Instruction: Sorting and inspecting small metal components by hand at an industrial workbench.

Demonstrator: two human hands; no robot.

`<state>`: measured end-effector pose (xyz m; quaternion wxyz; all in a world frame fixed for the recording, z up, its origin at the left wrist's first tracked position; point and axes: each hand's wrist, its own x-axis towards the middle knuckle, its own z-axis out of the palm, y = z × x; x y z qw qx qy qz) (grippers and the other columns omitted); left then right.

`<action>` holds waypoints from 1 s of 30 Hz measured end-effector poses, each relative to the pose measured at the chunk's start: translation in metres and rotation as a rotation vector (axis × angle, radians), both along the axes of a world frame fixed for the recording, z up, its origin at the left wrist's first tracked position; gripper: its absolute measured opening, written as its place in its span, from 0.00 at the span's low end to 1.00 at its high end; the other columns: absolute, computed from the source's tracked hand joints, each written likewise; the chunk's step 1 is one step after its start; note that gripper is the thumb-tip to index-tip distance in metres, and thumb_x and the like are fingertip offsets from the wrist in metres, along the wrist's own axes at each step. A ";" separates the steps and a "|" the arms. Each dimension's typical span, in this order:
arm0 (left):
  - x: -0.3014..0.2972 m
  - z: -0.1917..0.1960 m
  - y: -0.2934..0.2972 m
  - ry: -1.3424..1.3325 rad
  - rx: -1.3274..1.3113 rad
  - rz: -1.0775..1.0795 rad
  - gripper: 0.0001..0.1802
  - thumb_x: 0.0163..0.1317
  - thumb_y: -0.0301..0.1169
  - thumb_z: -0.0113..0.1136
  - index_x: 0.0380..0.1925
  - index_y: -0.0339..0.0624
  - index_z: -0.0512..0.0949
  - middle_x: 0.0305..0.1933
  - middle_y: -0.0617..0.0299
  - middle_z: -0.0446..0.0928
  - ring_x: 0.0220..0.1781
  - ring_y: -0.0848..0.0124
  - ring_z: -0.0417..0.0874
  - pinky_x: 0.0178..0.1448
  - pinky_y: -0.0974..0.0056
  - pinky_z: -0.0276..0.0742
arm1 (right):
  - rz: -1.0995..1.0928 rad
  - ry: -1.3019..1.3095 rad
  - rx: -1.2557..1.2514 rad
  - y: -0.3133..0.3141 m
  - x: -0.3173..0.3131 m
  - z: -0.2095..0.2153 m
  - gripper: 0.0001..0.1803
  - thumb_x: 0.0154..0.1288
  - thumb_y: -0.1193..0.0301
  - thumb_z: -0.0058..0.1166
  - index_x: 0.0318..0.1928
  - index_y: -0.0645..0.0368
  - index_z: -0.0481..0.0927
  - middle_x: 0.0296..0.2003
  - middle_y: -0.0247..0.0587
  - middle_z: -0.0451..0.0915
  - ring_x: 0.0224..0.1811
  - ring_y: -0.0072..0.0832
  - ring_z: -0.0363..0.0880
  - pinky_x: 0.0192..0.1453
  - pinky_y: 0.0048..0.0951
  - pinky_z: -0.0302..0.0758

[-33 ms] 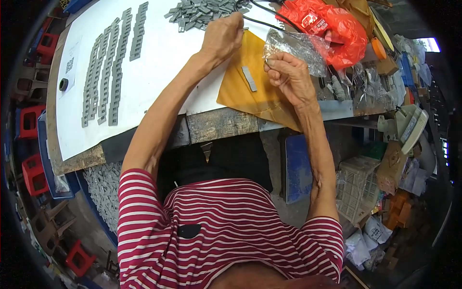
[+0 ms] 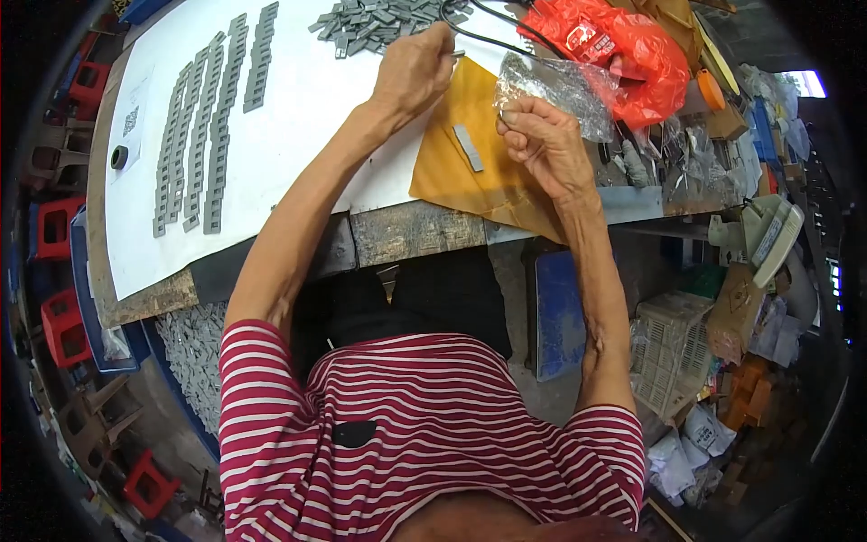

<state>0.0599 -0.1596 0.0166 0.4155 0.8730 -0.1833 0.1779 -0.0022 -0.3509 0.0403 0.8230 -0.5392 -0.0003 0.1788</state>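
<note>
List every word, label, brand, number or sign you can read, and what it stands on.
I can quote no words or numbers here.
Red plastic bag: pale printing, crumpled and too small.
Paper sheet: square code, too small to make out.
White sack: dark print, blurred.
Cardboard box: dark marking, unclear.

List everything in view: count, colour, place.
Table: one, white-topped, centre
Rows: several, grey, table's left
Pile: one, grey, table's far edge
Sheet: one, yellow, table's near edge
Strip: one, grey, on sheet
Bag: one, red, table's right
Wrap: one, clear, beside bag
Stools: several, red, left floor
Crate: one, whitish, right floor
Clutter: uncounted, mixed, right
Shirt: one, red-white, bottom centre
Left hand: one, bare, near pile, holding thin piece
Right hand: one, bare, beside strip, contents unclear
</note>
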 end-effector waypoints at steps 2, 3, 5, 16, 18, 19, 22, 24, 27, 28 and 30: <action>-0.016 0.007 0.010 0.027 -0.050 -0.032 0.06 0.55 0.27 0.54 0.30 0.35 0.71 0.25 0.55 0.75 0.24 0.70 0.74 0.30 0.68 0.70 | 0.010 0.015 0.033 0.000 -0.006 0.002 0.03 0.56 0.81 0.50 0.33 0.68 0.74 0.25 0.42 0.76 0.20 0.17 0.71 0.20 0.15 0.67; -0.025 0.010 0.014 0.040 -0.138 -0.047 0.06 0.55 0.27 0.54 0.30 0.35 0.72 0.26 0.57 0.76 0.25 0.72 0.74 0.30 0.68 0.71 | 0.007 0.015 0.030 0.001 -0.008 0.002 0.04 0.56 0.81 0.50 0.33 0.68 0.74 0.25 0.42 0.76 0.20 0.17 0.71 0.20 0.15 0.66; -0.036 0.009 0.025 0.088 -0.196 -0.045 0.06 0.55 0.27 0.54 0.31 0.35 0.73 0.28 0.62 0.77 0.28 0.77 0.75 0.32 0.71 0.72 | 0.008 0.016 0.025 0.003 -0.012 0.001 0.04 0.55 0.81 0.51 0.33 0.68 0.74 0.25 0.42 0.76 0.20 0.17 0.70 0.20 0.15 0.66; -0.126 0.016 0.041 0.514 -0.674 -0.141 0.10 0.57 0.28 0.55 0.37 0.34 0.75 0.28 0.62 0.77 0.27 0.79 0.73 0.35 0.75 0.72 | 0.065 -0.052 -0.088 0.032 -0.044 0.006 0.07 0.55 0.79 0.51 0.36 0.68 0.75 0.24 0.38 0.74 0.19 0.16 0.67 0.20 0.14 0.62; -0.136 0.012 0.043 0.569 -0.717 -0.147 0.11 0.57 0.28 0.55 0.38 0.34 0.75 0.28 0.62 0.77 0.27 0.79 0.74 0.35 0.76 0.72 | 0.082 -0.056 -0.095 0.044 -0.053 0.010 0.07 0.55 0.80 0.51 0.36 0.68 0.76 0.23 0.36 0.74 0.19 0.16 0.67 0.20 0.14 0.62; -0.139 0.009 0.043 0.571 -0.721 -0.140 0.11 0.57 0.28 0.55 0.38 0.34 0.75 0.28 0.62 0.77 0.27 0.79 0.74 0.35 0.76 0.72 | 0.088 -0.052 -0.097 0.049 -0.057 0.011 0.07 0.55 0.80 0.51 0.36 0.68 0.76 0.23 0.36 0.74 0.19 0.16 0.67 0.20 0.14 0.62; -0.147 0.006 0.044 0.597 -0.749 -0.161 0.11 0.58 0.28 0.53 0.40 0.34 0.75 0.26 0.65 0.75 0.27 0.80 0.73 0.34 0.77 0.71 | 0.105 -0.088 -0.186 0.059 -0.065 0.010 0.05 0.54 0.79 0.52 0.34 0.66 0.77 0.20 0.33 0.74 0.17 0.13 0.68 0.19 0.13 0.64; -0.150 0.004 0.042 0.564 -0.753 -0.152 0.10 0.58 0.27 0.53 0.38 0.32 0.75 0.24 0.64 0.75 0.25 0.80 0.73 0.32 0.76 0.71 | 0.107 -0.117 -0.235 0.064 -0.068 0.009 0.06 0.54 0.78 0.52 0.34 0.66 0.77 0.20 0.32 0.74 0.17 0.13 0.68 0.19 0.13 0.64; -0.153 0.002 0.042 0.518 -0.722 -0.138 0.10 0.58 0.26 0.53 0.36 0.31 0.76 0.23 0.63 0.75 0.23 0.80 0.73 0.29 0.76 0.71 | 0.112 -0.156 -0.331 0.065 -0.068 0.008 0.06 0.54 0.77 0.53 0.33 0.66 0.77 0.20 0.32 0.75 0.17 0.13 0.68 0.19 0.13 0.64; -0.153 0.002 0.043 0.505 -0.689 -0.129 0.09 0.58 0.26 0.52 0.36 0.32 0.76 0.23 0.63 0.75 0.23 0.80 0.72 0.28 0.75 0.71 | 0.119 -0.166 -0.377 0.065 -0.068 0.007 0.06 0.54 0.77 0.53 0.33 0.66 0.76 0.20 0.31 0.75 0.17 0.13 0.68 0.19 0.13 0.64; -0.154 0.000 0.042 0.508 -0.678 -0.135 0.09 0.58 0.26 0.52 0.36 0.33 0.76 0.23 0.63 0.75 0.23 0.80 0.72 0.28 0.75 0.71 | 0.128 -0.164 -0.385 0.064 -0.068 0.006 0.06 0.54 0.77 0.54 0.33 0.66 0.76 0.20 0.31 0.75 0.17 0.13 0.68 0.19 0.13 0.64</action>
